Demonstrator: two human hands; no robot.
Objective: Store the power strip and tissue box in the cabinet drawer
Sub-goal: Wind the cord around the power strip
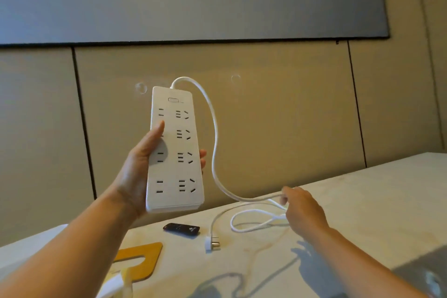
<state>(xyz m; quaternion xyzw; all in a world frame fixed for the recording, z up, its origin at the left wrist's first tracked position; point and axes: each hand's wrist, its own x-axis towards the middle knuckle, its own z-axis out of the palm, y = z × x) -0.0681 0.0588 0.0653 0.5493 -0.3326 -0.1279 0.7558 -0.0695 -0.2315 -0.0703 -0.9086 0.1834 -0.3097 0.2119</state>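
Overhead, one power strip (174,150) in left hand (135,172), its one cord (214,143) pinched by right hand (304,210)

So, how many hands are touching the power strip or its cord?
2. The left hand holds the power strip upright above the table. The right hand grips the cord lower down, near the loops on the table.

Dim, warm light fills the room and falls from behind the person, throwing sharp grey shadows of the arms and cord across the pale wooden tabletop (362,201) near its front edge. The wide lens bows wall lines at the frame edges. Two faint flare rings float mid-frame. Detail is soft throughout.
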